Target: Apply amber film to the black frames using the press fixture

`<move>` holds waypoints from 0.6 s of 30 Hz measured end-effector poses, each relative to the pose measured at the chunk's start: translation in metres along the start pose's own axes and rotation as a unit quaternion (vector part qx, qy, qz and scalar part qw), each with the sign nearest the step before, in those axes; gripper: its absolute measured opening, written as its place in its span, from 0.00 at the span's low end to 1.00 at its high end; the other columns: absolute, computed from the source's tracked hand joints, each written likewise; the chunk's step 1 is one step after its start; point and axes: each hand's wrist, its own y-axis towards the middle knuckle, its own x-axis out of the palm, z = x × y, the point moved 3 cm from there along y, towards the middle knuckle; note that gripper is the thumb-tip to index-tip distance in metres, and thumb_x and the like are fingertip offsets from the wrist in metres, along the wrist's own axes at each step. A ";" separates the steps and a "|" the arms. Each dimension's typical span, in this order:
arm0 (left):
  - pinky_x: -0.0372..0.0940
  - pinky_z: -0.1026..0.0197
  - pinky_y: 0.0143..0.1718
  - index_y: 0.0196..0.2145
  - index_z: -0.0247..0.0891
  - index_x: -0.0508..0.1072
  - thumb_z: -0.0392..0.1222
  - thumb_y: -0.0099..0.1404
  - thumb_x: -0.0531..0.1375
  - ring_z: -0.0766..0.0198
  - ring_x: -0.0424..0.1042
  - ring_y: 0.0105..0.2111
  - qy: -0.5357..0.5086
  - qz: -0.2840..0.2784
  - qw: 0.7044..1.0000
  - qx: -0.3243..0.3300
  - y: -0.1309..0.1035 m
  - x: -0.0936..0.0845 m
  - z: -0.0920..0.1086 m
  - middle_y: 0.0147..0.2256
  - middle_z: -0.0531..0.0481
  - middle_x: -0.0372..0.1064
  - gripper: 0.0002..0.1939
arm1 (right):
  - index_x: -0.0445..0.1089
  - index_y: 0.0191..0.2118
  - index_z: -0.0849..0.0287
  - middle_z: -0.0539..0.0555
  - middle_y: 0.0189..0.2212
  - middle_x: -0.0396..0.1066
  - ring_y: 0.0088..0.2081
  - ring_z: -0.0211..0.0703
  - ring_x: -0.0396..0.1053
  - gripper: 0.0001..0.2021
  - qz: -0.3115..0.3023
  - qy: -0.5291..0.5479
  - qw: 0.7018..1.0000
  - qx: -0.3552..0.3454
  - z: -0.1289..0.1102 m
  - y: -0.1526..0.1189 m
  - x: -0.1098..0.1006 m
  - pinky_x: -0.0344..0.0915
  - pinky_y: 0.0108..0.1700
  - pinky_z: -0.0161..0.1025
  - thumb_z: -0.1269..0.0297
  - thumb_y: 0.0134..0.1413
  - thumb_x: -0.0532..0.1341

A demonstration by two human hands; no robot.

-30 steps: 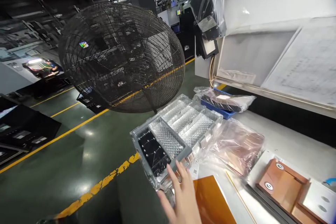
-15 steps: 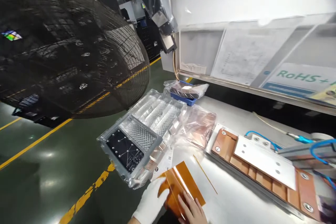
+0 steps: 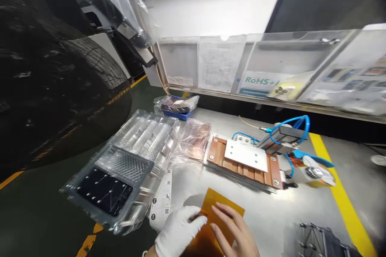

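Head view, contents of desk (image 3: 271, 217), lower ctr.

Item 1: amber sheet (image 3: 221, 200), qty not clear, near bottom of view. Far edge slopes down to R; visible L edge runs lower L to upper R. Near end hidden by hands & shade, so full length & long axis can't be told.

Item 2: L hand (image 3: 180, 229), white glove, narrow, thumb & fingers pinching L side of sheet.

Item 3: R hand (image 3: 237, 231), bare, fingers wide apart, laid over R part of sheet.

Room: bare metal btwn sheet's far edge & brown fixture (image 3: 218, 156); more bare metal to R, as far as dark part (image 3: 321, 241), lower R. Yellow strip (image 3: 340, 192) beyond, slanting.

Fixture: long axis L to R, far end a bit nearer viewer; white plate (image 3: 245, 156) on top, blue tubing (image 3: 307, 128) behind.

L side: clear tray (image 3: 150, 134), slanted, w/ black plate (image 3: 104, 190) in its near end; printed paper (image 3: 163, 202) btwn tray & sheet; clear bag (image 3: 194, 138) btwn tray & fixture.
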 end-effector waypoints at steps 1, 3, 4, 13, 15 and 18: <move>0.65 0.61 0.39 0.37 0.42 0.78 0.46 0.63 0.55 0.60 0.73 0.36 0.040 0.006 0.998 0.041 -0.001 0.005 0.010 0.36 0.49 0.77 0.12 | 0.71 0.50 0.53 0.57 0.44 0.77 0.44 0.47 0.76 0.16 0.017 -0.003 1.000 -0.004 -0.004 0.009 -0.008 0.76 0.43 0.37 0.61 0.55 0.62; 0.65 0.60 0.40 0.36 0.43 0.78 0.44 0.65 0.53 0.60 0.73 0.36 0.103 0.019 0.989 0.109 0.000 0.014 0.026 0.35 0.49 0.77 0.13 | 0.72 0.48 0.56 0.56 0.43 0.78 0.43 0.45 0.76 0.14 0.038 -0.013 0.999 -0.016 -0.011 0.021 -0.021 0.75 0.43 0.35 0.63 0.55 0.62; 0.65 0.60 0.39 0.36 0.42 0.77 0.44 0.65 0.52 0.60 0.73 0.35 0.119 0.024 0.984 0.131 0.000 0.018 0.032 0.34 0.48 0.77 0.14 | 0.71 0.48 0.57 0.56 0.43 0.78 0.43 0.44 0.76 0.13 0.045 -0.019 0.998 -0.029 -0.013 0.023 -0.025 0.75 0.44 0.34 0.65 0.56 0.62; 0.63 0.61 0.31 0.32 0.43 0.75 0.54 0.62 0.55 0.61 0.73 0.29 0.154 0.038 0.979 0.124 0.009 0.043 0.046 0.29 0.49 0.76 0.15 | 0.72 0.38 0.55 0.49 0.27 0.78 0.23 0.37 0.74 0.09 0.031 0.108 0.984 0.138 0.010 0.000 -0.017 0.72 0.30 0.30 0.61 0.60 0.55; 0.62 0.60 0.30 0.30 0.42 0.74 0.57 0.63 0.54 0.61 0.73 0.29 0.167 0.042 0.978 0.113 0.011 0.044 0.049 0.28 0.49 0.76 0.17 | 0.72 0.35 0.55 0.50 0.26 0.78 0.26 0.39 0.74 0.11 0.061 0.194 0.954 0.219 0.014 -0.001 -0.013 0.71 0.32 0.31 0.56 0.59 0.55; 0.61 0.61 0.32 0.31 0.44 0.75 0.59 0.63 0.53 0.61 0.73 0.30 0.153 0.030 0.982 0.105 0.014 0.045 0.055 0.29 0.49 0.76 0.19 | 0.73 0.36 0.55 0.52 0.28 0.78 0.29 0.41 0.75 0.14 0.086 0.312 0.896 0.305 0.015 0.002 -0.014 0.70 0.34 0.31 0.51 0.57 0.57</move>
